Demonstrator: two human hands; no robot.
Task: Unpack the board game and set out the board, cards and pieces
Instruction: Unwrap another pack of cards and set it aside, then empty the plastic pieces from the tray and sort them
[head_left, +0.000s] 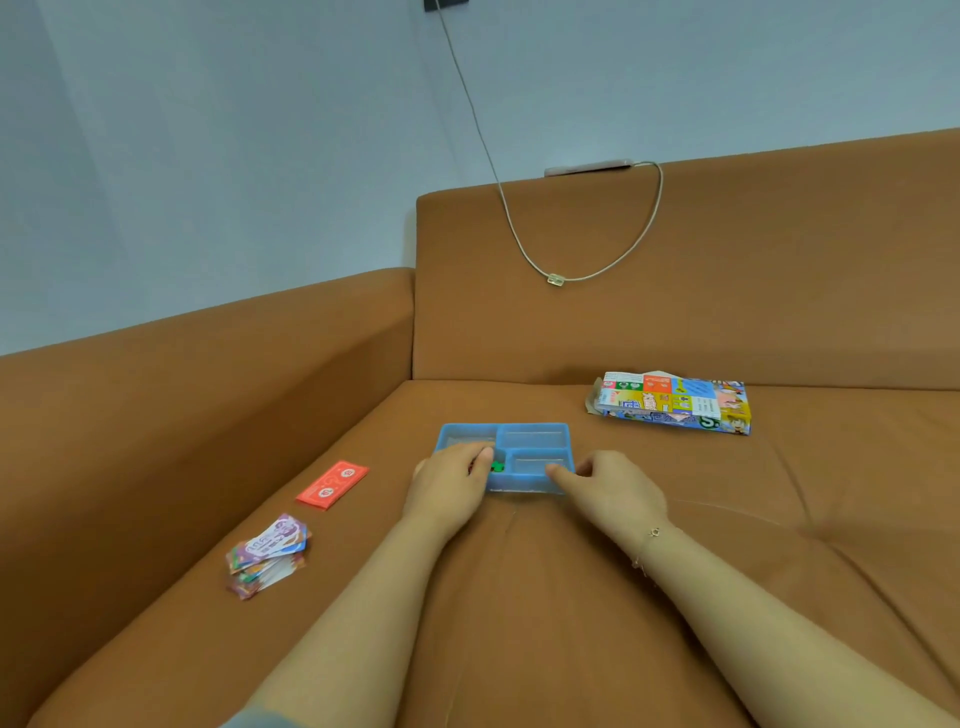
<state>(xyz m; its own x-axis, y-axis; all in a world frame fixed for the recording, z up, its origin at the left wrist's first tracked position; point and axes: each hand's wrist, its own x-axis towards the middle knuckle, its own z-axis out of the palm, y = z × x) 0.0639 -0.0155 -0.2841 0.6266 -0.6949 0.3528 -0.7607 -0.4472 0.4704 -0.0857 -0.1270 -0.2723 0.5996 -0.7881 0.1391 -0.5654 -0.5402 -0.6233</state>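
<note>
A blue plastic tray (532, 435) with several compartments lies on the brown sofa seat in front of me. My left hand (451, 478) reaches into its near-left compartment, fingers curled over small pieces; a green piece (498, 466) shows beside the fingertips. My right hand (608, 483) holds the tray's near right corner, fingers curled at its rim. A red stack of cards (332, 485) lies to the left. A fanned pile of colourful cards (270, 556) lies nearer, further left. The folded board on the game box (672, 401) lies at the back right.
The sofa's armrest (182, 364) rises on the left and the backrest (675, 270) behind. A charging cable (556, 279) hangs over the backrest from a phone (587, 167) on top. Bare seat cushion spreads to the right (831, 493).
</note>
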